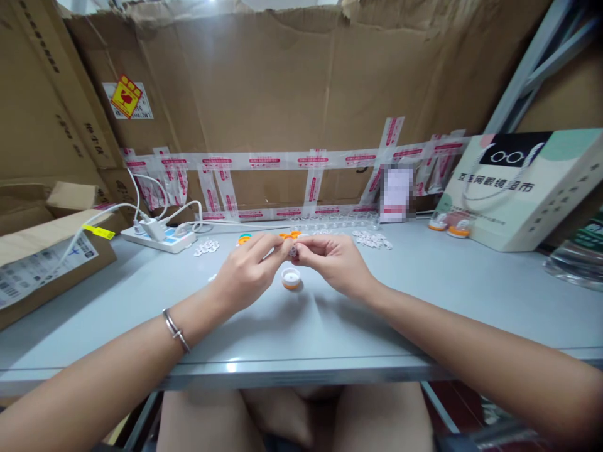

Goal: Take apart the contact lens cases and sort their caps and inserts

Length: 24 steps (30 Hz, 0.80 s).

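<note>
My left hand (250, 267) and my right hand (336, 258) meet above the table, fingertips pinched together on a small whitish piece (293, 250). Fingers cover most of that piece, so its kind cannot be made out. Just below them on the table stands a round white cap-like part with an orange base (291, 279). Behind the fingers lie orange ring-like parts (290, 235). Beside my left hand is an orange and green ring pair (245, 239). Small white parts lie in one pile (206, 248) to the left and another pile (372, 240) to the right.
A power strip (160, 237) with white cables and a cardboard box (51, 257) occupy the left. At the back stands a large taped cardboard sheet (282, 81). On the right are two orange-white round parts (458, 228), a paper bag (513, 194) and a clear bottle (579, 254).
</note>
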{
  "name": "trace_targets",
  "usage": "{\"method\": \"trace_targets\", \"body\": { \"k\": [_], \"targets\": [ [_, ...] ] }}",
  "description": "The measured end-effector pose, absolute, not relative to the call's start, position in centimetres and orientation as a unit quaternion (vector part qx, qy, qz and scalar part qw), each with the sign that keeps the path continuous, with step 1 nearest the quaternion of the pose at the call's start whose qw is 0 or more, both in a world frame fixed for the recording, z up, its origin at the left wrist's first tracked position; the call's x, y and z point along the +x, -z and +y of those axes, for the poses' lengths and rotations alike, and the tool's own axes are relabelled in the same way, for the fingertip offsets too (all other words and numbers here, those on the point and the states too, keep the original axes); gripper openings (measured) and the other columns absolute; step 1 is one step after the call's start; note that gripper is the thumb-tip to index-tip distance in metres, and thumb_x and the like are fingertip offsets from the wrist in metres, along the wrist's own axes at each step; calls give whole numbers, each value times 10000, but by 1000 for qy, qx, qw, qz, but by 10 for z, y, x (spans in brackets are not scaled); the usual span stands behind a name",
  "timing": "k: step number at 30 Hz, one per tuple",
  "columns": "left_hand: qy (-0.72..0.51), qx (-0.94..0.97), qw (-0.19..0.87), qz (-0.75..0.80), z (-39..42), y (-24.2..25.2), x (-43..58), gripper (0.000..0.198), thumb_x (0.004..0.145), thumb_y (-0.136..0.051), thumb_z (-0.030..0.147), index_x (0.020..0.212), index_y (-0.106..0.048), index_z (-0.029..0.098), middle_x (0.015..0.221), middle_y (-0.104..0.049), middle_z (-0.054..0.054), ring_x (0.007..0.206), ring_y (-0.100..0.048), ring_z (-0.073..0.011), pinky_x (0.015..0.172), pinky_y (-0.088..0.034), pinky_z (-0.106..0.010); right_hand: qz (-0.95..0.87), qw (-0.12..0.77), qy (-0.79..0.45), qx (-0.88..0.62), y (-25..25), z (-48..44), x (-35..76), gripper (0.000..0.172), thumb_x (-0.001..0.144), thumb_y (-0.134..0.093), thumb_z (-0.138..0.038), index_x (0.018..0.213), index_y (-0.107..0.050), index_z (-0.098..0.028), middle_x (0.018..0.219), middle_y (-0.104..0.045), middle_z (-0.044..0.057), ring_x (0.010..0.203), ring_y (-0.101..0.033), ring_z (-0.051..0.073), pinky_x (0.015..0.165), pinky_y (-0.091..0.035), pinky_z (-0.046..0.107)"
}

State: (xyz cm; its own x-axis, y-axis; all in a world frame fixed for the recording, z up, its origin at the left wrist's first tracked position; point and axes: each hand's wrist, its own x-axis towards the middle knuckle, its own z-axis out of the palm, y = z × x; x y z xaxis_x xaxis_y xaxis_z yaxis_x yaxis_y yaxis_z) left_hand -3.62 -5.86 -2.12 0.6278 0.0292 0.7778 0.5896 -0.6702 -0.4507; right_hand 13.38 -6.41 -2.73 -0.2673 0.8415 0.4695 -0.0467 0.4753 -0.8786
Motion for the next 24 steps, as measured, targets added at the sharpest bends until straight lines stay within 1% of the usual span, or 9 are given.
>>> {"method": "trace_targets", "body": {
  "k": [7,13,16,18,21,22,24],
  "targets": [
    [361,-827,398,-167,-55,24,-38,183,828,-471,81,996,-535,116,772,-609,-63,679,-559,-143,620,-473,-260,-669,533,-415,-311,33,-62,133,202,722,-593,-286,830,-723,-175,725,-690,21,700,-624,134,748,-519,323],
    [358,-836,387,-153,-56,27,-36,145,848,-439,94,953,-531,132,757,-604,-57,688,-567,-139,588,-467,-253,-613,536,-477,-331,37,-55,133,223,670,-642,-342,786,-718,-167,735,-693,22,682,-628,123,715,-536,313],
    [359,-841,369,-168,-55,27,-36,156,844,-456,108,977,-534,137,786,-616,-62,698,-567,-138,596,-475,-252,-598,527,-496,-344,34,-53,134,212,637,-674,-311,777,-707,-155,723,-692,26,679,-633,120,715,-539,306],
    [358,-847,357,-163,-52,29,-37,178,834,-474,107,996,-541,131,803,-624,-69,706,-571,-140,609,-484,-257,-583,517,-513,-360,32,-52,134,175,624,-681,-269,746,-698,-144,695,-687,21,667,-636,114,713,-541,289],
    [372,-861,311,-153,-48,30,-35,178,818,-511,131,984,-573,126,810,-634,-78,719,-580,-142,628,-496,-263,-556,494,-545,-387,29,-50,133,99,629,-663,-205,683,-679,-124,645,-674,12,618,-636,99,694,-547,262],
    [392,-863,277,-157,-48,30,-34,167,812,-527,146,966,-590,133,804,-636,-72,715,-581,-135,632,-499,-256,-548,487,-552,-396,29,-49,133,82,633,-657,-190,670,-673,-119,625,-669,11,599,-635,95,683,-549,254],
    [447,-859,172,-181,-48,29,-32,140,794,-564,179,917,-624,152,781,-636,-49,693,-579,-112,631,-500,-233,-534,480,-562,-411,27,-46,134,58,643,-652,-168,660,-664,-114,604,-667,20,584,-638,95,659,-551,237]
  ]
}}
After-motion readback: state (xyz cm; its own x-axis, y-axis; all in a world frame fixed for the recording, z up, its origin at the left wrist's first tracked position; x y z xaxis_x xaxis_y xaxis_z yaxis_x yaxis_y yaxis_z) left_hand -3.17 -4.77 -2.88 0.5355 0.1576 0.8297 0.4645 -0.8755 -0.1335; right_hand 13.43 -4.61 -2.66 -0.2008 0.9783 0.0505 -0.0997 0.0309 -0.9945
